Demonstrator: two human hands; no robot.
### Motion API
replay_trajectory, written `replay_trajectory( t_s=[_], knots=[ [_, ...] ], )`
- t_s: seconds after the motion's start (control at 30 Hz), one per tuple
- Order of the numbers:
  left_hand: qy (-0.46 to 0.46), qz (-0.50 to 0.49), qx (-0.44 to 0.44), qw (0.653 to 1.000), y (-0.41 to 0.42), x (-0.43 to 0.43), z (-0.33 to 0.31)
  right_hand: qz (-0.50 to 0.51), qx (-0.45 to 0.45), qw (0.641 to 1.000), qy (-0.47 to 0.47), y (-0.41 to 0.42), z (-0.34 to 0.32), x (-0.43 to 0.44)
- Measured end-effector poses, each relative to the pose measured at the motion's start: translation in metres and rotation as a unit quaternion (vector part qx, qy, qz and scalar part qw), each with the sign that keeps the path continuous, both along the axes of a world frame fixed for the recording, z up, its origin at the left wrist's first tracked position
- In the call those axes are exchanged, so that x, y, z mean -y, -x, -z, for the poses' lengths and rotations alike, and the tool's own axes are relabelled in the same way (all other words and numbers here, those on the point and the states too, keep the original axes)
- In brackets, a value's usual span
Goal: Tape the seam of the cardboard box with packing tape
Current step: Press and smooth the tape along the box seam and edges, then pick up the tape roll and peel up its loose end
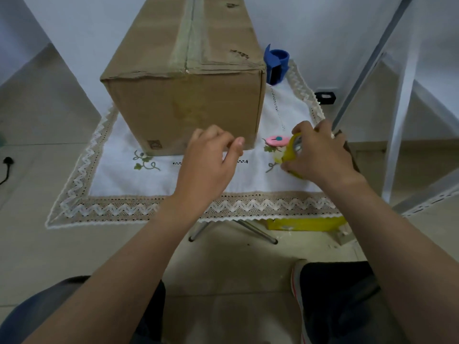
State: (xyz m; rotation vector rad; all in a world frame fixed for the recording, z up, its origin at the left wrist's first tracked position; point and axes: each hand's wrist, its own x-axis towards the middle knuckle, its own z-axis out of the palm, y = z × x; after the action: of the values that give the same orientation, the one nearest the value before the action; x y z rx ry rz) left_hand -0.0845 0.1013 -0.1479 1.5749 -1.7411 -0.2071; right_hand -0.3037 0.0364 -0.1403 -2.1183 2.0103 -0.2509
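Note:
A brown cardboard box stands on a small table covered by a white embroidered cloth. Its top seam runs away from me under old clear tape. My right hand grips a yellow roll of packing tape just right of the box's near corner, low over the cloth. My left hand hovers in front of the box's near face with its fingers curled and thumb against the forefinger; whether it pinches a tape end I cannot tell.
A blue tape dispenser stands behind the box on the right. A pink round object lies beside the roll. Under the table's front edge sits a yellow box. White slanted frame bars rise at right.

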Motion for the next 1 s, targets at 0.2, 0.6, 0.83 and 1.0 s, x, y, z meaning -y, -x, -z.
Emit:
replay_trajectory(
  t_s=[0.2,0.6,0.83,1.0],
  knots=[
    [-0.128,0.081,-0.156,0.976,-0.007,-0.008,-0.009,-0.063,0.294,0.953,0.032,-0.038,-0.015,-0.02],
    [-0.145,0.144,-0.233,0.951,-0.025,-0.014,-0.013,-0.124,0.445,0.887,-0.012,-0.066,-0.013,-0.031],
    [-0.168,0.092,-0.243,0.951,-0.026,-0.014,-0.006,-0.135,0.368,0.919,0.037,-0.064,-0.009,-0.031],
    [-0.198,0.083,-0.256,0.942,-0.023,-0.011,-0.001,-0.112,0.394,0.912,0.019,-0.062,-0.008,-0.024]
  ],
)
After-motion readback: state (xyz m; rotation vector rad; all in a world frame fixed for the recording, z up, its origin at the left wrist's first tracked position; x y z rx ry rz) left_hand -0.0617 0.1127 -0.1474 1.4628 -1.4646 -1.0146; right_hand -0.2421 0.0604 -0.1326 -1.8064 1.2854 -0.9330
